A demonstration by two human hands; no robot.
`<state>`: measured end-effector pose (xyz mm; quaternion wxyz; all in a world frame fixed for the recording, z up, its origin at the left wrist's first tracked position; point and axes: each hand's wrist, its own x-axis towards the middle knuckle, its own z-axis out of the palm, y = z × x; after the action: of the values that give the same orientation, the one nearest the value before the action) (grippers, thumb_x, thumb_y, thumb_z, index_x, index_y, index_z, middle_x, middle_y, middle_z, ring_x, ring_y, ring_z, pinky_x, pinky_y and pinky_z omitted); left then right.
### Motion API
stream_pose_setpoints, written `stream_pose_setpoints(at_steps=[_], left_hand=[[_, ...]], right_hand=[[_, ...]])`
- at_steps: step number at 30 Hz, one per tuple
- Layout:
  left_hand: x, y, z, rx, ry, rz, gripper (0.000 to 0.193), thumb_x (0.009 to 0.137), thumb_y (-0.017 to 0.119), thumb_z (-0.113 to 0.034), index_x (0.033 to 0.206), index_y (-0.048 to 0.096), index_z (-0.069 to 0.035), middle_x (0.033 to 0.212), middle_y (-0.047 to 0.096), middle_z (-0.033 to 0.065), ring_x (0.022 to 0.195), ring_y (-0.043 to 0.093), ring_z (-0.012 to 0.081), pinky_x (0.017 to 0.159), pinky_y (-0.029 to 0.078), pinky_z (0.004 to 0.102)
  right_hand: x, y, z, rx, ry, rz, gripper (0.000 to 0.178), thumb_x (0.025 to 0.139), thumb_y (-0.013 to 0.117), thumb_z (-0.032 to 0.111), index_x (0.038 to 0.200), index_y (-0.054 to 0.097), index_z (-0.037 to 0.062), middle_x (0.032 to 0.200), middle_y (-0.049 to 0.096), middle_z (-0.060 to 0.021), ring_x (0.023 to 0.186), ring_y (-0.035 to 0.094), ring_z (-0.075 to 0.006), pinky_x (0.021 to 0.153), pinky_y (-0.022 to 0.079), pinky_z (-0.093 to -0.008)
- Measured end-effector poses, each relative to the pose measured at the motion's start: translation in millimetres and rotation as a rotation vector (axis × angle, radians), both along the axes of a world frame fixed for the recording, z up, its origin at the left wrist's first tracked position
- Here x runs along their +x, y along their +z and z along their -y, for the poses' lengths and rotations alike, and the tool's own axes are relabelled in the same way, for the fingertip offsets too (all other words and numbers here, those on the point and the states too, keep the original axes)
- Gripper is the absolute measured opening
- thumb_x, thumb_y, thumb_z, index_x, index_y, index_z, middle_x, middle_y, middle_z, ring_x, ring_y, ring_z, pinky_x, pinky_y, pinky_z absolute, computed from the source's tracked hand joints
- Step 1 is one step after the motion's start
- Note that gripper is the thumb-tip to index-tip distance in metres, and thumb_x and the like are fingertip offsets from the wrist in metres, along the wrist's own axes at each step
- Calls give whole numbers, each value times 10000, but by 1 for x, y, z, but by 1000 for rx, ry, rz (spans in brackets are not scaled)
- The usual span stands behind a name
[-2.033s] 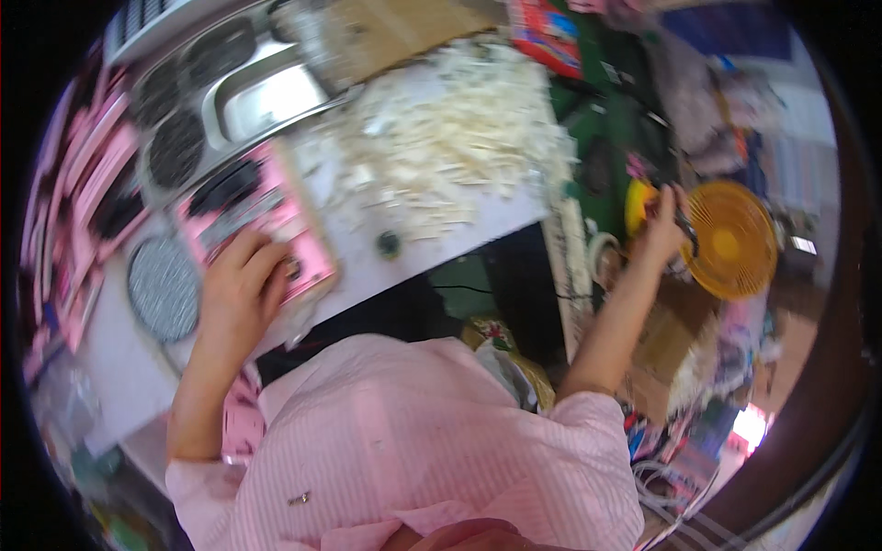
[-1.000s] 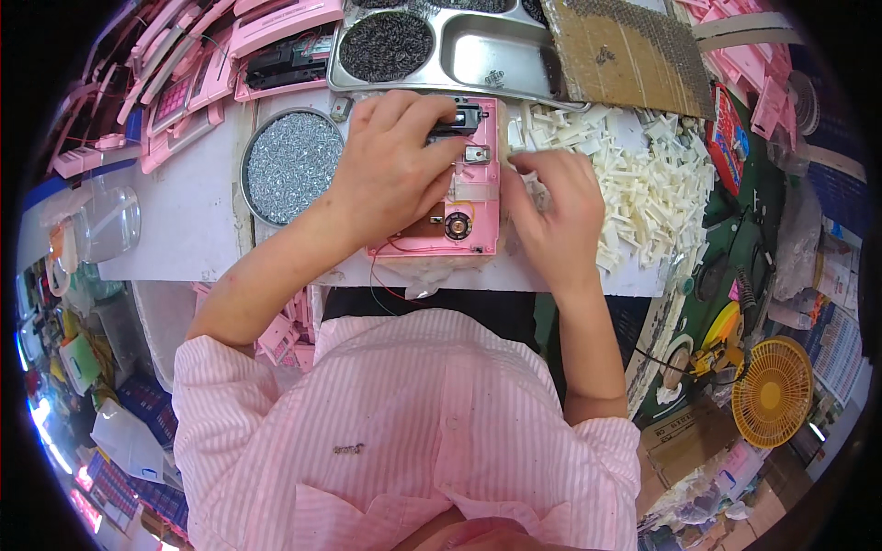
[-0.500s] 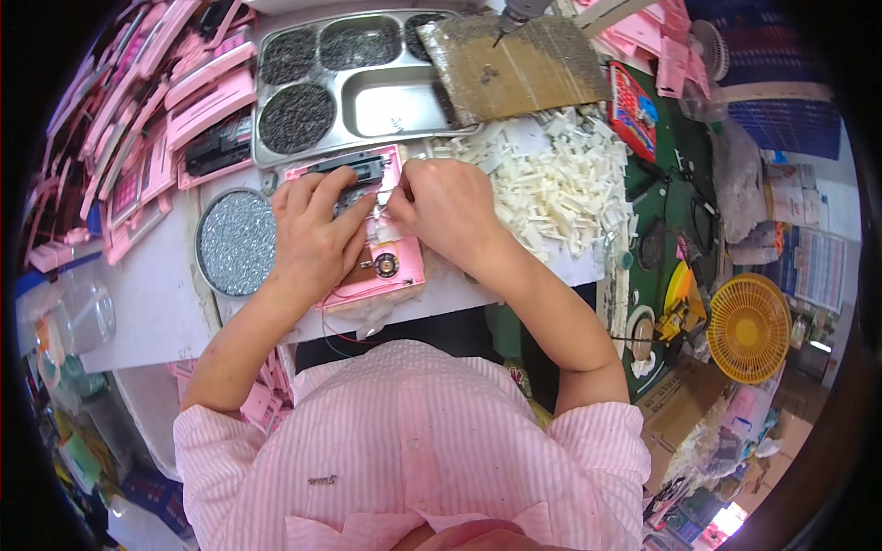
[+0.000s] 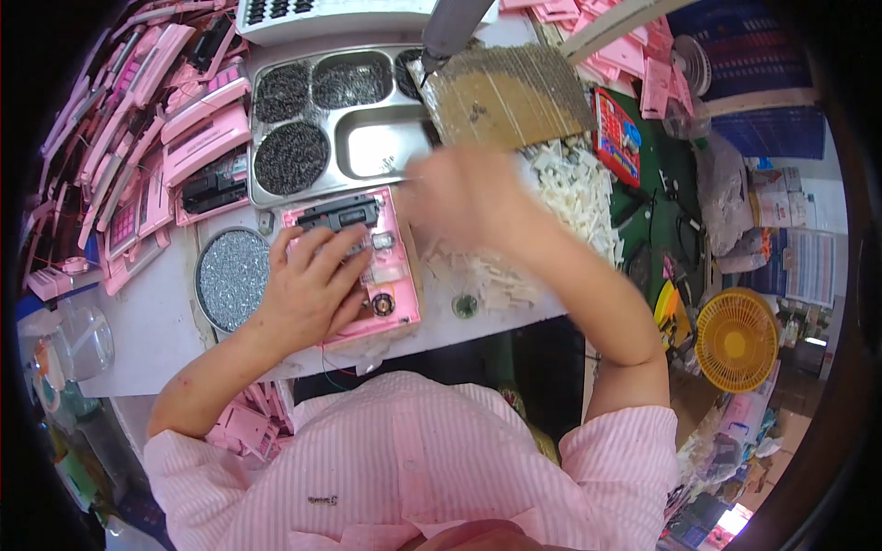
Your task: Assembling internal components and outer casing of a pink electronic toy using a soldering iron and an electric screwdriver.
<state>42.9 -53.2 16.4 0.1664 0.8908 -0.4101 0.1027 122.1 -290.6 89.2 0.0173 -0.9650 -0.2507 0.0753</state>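
Observation:
A pink plastic casing lies on the worktable, with a black module at its far end and a small round dark part near its close end. My left hand rests over the casing's left side, fingers stretched and apart across it. My right hand is in the air right of the casing, smeared by motion, so its fingers and anything in them cannot be made out. Below it spreads a heap of white plastic pieces.
A steel compartment tray holds small dark parts. Cardboard wrapped in film overlaps its right side, beneath a hanging power screwdriver. A round dish of silvery bits stands left. Pink casings pile up at far left. A yellow basket stands right.
My right hand has left the casing and swung right, over the white pieces. My left hand stays on the casing with its fingers more spread. The whole view has shifted slightly.

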Motion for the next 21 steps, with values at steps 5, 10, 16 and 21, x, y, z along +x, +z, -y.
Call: stream_pose_setpoints(at_steps=[5,10,16,21], left_hand=[[27,9,-15,204,-309,38,614,788,686,-473,1285,659,-115,1492,481,50,1292,466,249,1117,267,577],[47,4,-27,364,-442,82,747,864,558,-597,1463,512,-152,1574,422,-13,1477,334,201,1183,180,612],[56,8,-31,345,-448,-101,755,841,581,-605,1485,467,-226,1609,372,-26,1521,267,215,1194,97,652],[53,1,-30,278,-436,-192,740,820,611,-606,1464,484,-266,1624,343,-35,1538,221,226,1207,76,652]], right_hand=[[245,-28,165,1222,-711,-68,353,906,701,168,1213,611,17,917,721,-111,759,684,-181,554,543,-275],[374,-91,197,1816,-1231,-22,222,892,725,39,1041,577,-35,818,670,-122,668,668,-218,532,538,-264],[405,-116,216,1871,-1092,196,174,881,702,-1,1034,625,-30,833,689,-119,630,640,-204,525,518,-279],[420,-69,266,1508,-711,261,159,871,682,-35,1029,664,-26,845,705,-116,599,616,-192,518,501,-291]])
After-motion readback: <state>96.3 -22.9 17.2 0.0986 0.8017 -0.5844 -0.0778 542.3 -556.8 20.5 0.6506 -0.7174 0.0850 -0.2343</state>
